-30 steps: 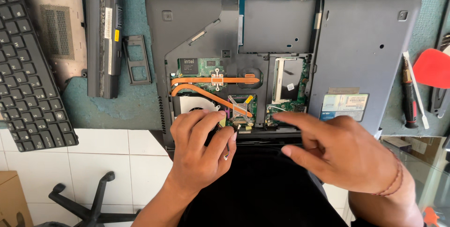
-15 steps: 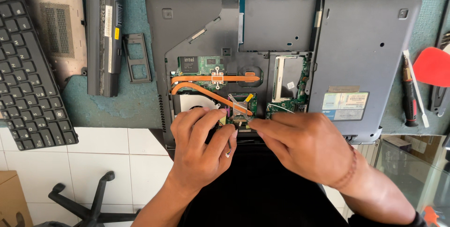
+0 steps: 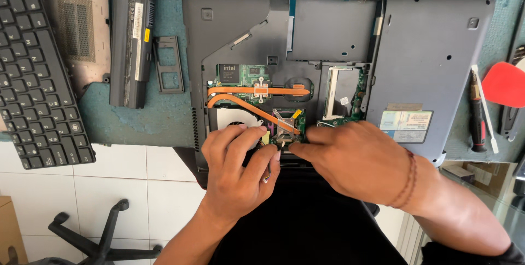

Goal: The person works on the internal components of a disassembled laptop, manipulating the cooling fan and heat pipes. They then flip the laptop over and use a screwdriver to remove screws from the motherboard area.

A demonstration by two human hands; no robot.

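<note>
One opened laptop (image 3: 426,41), two hands.

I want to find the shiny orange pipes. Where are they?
In the head view, the two copper heat pipes lie inside the opened dark grey laptop base, left of centre, just above the left hand and the round fan.

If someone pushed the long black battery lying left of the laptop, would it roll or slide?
The battery looks like a long stiff bar lying flat on the teal mat, so it would probably slide rather than roll. It likely feels dense for its size. The mat may grip it somewhat.
</note>
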